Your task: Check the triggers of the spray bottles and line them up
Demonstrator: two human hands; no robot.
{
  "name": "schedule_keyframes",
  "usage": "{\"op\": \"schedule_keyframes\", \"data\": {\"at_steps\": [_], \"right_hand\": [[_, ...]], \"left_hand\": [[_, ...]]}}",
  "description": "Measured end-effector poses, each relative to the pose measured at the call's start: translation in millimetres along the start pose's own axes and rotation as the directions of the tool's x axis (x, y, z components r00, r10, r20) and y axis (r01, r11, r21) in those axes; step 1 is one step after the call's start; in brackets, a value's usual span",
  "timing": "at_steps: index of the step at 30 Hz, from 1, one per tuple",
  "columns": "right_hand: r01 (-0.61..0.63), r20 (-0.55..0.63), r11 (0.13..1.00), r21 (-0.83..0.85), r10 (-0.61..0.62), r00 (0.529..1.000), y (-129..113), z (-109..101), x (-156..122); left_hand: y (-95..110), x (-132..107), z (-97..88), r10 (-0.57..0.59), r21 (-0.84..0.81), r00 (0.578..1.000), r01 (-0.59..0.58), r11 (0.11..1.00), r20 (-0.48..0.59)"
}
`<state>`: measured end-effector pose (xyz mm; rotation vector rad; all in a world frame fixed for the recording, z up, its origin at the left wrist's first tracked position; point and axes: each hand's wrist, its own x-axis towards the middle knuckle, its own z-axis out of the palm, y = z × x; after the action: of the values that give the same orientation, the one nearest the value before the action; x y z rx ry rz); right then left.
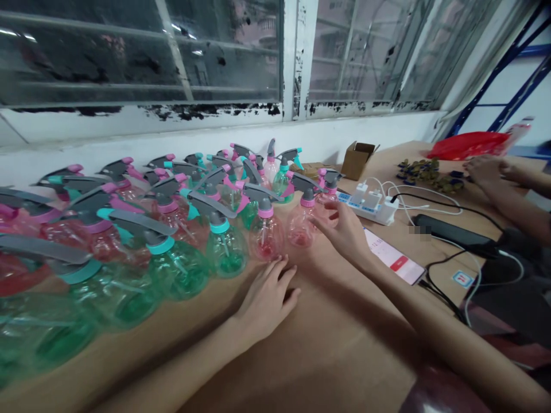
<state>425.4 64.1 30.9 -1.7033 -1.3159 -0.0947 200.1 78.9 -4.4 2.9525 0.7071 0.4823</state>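
Clear spray bottles with grey trigger heads stand in crowded rows on the table, some pink, some green. My left hand [267, 295] is low over the tabletop, palm down and fingers apart, its fingertips just in front of a pink spray bottle [266, 232]. My right hand [344, 232] is beside another pink spray bottle [300, 226] at the right end of the front row. Its thumb and fingers are bent but apart; whether they touch that bottle is unclear. A green spray bottle [226, 249] stands left of these two.
Behind my right hand lie a white power strip [379, 211] with chargers and a lit phone [394, 256]. Cables and a black adapter [456, 234] are farther right. An open cardboard box [357, 162] is by the wall. Another person's hands [488, 172] are near a red bag [469, 145].
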Motion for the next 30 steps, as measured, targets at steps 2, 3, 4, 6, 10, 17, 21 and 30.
{"op": "schedule_keyframes", "data": {"at_steps": [2, 3, 4, 6, 10, 17, 21, 30], "right_hand": [[0.012, 0.012, 0.999, -0.031, -0.012, 1.0, -1, 6, 4], [0.023, 0.025, 0.999, -0.043, -0.022, 0.999, -2, 9, 5], [0.035, 0.04, 0.998, -0.053, -0.033, 0.999, -3, 11, 6], [0.057, 0.068, 0.996, -0.068, -0.052, 0.996, -6, 15, 7], [0.072, 0.088, 0.994, -0.083, -0.065, 0.994, -10, 20, 6], [0.061, 0.109, 0.996, -0.068, -0.054, 0.993, -10, 24, 5], [0.056, 0.111, 0.997, -0.049, -0.05, 0.993, -9, 27, 5], [0.047, 0.138, 0.997, 0.062, -0.055, 0.989, -5, 25, -1]], "left_hand": [[-1, 0, 1.4, -0.004, 0.001, 1.0, 0.004, 1.0, -0.001], [-1, -1, 2.1, -0.005, 0.0, 1.0, 0.005, 1.0, -0.002], [-2, -1, 2.8, -0.006, -0.001, 1.0, 0.006, 1.0, -0.002], [-2, -2, 3.8, -0.009, -0.005, 1.0, 0.009, 1.0, -0.004], [-2, -2, 4.0, -0.018, -0.014, 1.0, 0.018, 1.0, -0.006], [-2, -3, 5.3, -0.035, -0.035, 0.999, 0.035, 0.999, -0.009], [-3, -3, 7.0, -0.041, -0.049, 0.999, 0.04, 0.998, -0.017], [-6, -4, 5.7, -0.07, -0.114, 0.997, 0.065, 0.991, -0.037]]}}
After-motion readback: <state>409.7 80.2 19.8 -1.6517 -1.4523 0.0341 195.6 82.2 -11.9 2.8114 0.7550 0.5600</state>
